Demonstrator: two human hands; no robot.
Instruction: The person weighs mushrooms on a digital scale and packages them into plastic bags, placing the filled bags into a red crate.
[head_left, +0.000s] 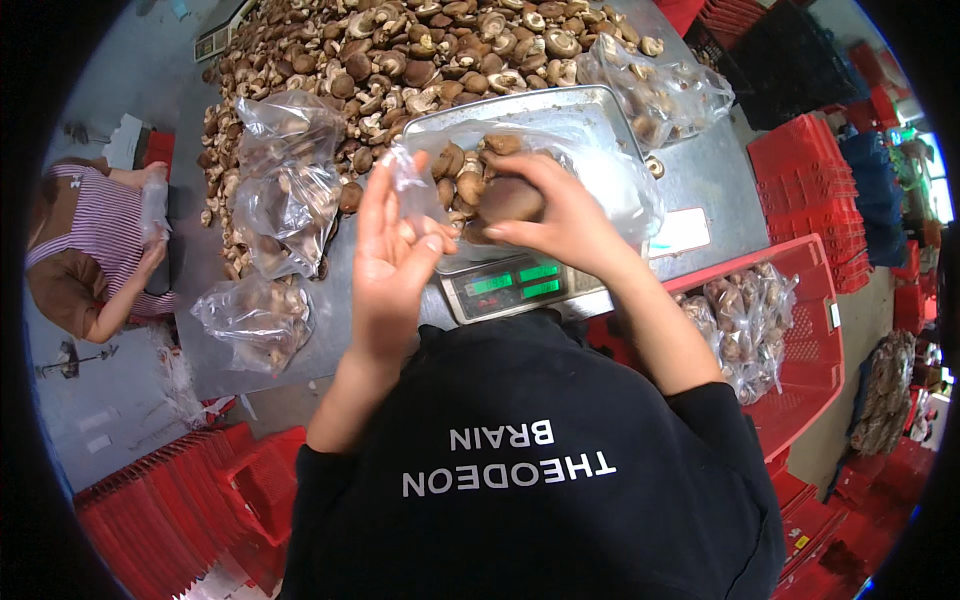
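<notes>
A clear plastic bag (619, 176) lies on the metal pan (592, 105) of a digital scale (517, 285) with a lit green display. Several brown shiitake mushrooms (470, 187) show at the bag's mouth. My right hand (559, 214) grips a large dark mushroom (512, 201) between thumb and fingers, right at that mouth. On the other side, my left hand (397, 240) holds the bag's edge, the film bunched along its fingers.
Loose shiitake mushrooms (420, 71) heap at the table's far side. Filled bags (289, 187) lie left, another bag (660, 90) at far right. A red crate (814, 360) with bagged mushrooms stands at my right; stacked red crates (172, 495) stand lower left. A person (97, 247) is at left.
</notes>
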